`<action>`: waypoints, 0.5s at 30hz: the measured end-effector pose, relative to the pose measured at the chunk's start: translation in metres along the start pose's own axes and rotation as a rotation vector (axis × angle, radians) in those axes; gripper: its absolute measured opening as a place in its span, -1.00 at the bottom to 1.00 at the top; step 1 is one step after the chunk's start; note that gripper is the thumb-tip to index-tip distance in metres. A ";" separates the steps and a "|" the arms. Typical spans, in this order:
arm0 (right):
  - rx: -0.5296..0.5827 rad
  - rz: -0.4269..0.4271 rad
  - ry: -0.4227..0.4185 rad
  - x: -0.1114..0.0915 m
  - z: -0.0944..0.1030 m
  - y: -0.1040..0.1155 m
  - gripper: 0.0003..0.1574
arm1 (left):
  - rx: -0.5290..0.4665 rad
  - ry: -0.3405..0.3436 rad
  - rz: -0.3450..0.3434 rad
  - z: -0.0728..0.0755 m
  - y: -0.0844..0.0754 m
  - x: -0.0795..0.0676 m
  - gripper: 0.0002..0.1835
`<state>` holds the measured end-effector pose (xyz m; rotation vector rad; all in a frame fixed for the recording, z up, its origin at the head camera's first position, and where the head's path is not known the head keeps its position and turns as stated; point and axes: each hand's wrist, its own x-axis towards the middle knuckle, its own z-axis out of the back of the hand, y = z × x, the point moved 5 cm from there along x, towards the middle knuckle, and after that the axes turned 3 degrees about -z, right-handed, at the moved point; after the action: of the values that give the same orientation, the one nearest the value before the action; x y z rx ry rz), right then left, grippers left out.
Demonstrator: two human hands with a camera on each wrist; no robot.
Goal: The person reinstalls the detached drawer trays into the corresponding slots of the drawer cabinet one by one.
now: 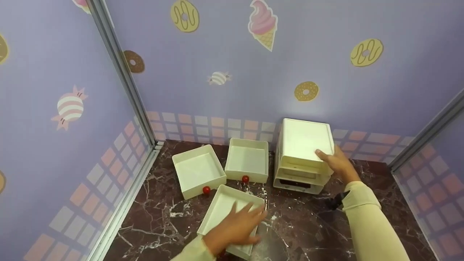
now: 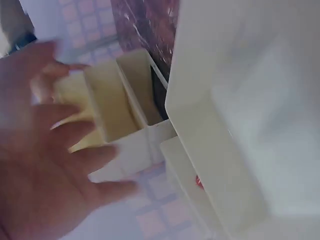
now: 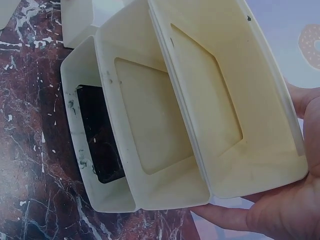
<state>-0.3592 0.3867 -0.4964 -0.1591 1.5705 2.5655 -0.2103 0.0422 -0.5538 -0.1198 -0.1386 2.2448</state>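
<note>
A small cream plastic drawer cabinet (image 1: pixel 306 139) stands upright against the back wall, its three open slots facing me. My right hand (image 1: pixel 340 165) grips its upper right side, thumb on the top and fingers along the side wall. The right wrist view looks into the bare slots (image 3: pixel 150 120); the lowest has a dark cutout in its floor. Spread and slightly blurred, my left hand (image 1: pixel 237 226) is over a pulled-out drawer (image 1: pixel 216 208) at the front, holding nothing. Whether it touches that drawer cannot be told.
Two more empty drawers, one at left (image 1: pixel 197 170) and one in the middle (image 1: pixel 247 157), lie left of the cabinet, each with a red knob (image 1: pixel 206 190) in front. Purple walls enclose the dark marbled surface (image 1: pixel 301 221), which carries white flecks.
</note>
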 end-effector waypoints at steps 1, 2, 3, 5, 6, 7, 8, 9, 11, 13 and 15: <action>-0.004 -0.009 -0.001 0.000 0.000 0.000 0.10 | 0.034 0.031 -0.015 -0.007 -0.001 -0.015 -0.10; -0.009 -0.017 -0.003 -0.001 0.000 -0.001 0.10 | 0.044 0.056 -0.021 -0.015 -0.001 -0.030 -0.13; -0.014 -0.023 -0.006 -0.001 0.000 -0.001 0.11 | 0.040 0.077 -0.020 -0.023 0.000 -0.043 -0.16; 0.003 -0.036 -0.002 -0.001 -0.001 -0.002 0.11 | 0.025 0.078 -0.037 -0.039 0.004 -0.065 -0.23; 0.004 -0.032 -0.005 0.001 -0.001 -0.005 0.12 | 0.012 0.064 -0.046 -0.047 0.006 -0.073 -0.24; 0.012 -0.032 -0.006 0.002 -0.001 -0.006 0.12 | 0.036 0.012 -0.059 -0.055 0.008 -0.079 -0.26; 0.019 -0.030 -0.004 0.002 -0.001 -0.006 0.12 | 0.062 -0.060 -0.078 -0.063 0.010 -0.085 -0.29; 0.021 -0.028 -0.004 0.003 -0.001 -0.007 0.11 | 0.103 -0.145 -0.102 -0.068 0.011 -0.089 -0.33; 0.022 -0.015 -0.006 0.003 -0.001 -0.006 0.10 | 0.210 -0.345 -0.136 -0.078 0.012 -0.096 -0.39; 0.013 -0.001 -0.009 0.004 0.000 -0.005 0.09 | 0.309 -0.535 -0.145 -0.085 0.013 -0.101 -0.44; 0.009 0.003 -0.009 0.004 0.000 -0.005 0.09 | 0.341 -0.649 -0.147 -0.089 0.015 -0.103 -0.46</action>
<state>-0.3625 0.3888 -0.5013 -0.1446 1.5805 2.5576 -0.1455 -0.0417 -0.6402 0.7798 -0.1027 2.0502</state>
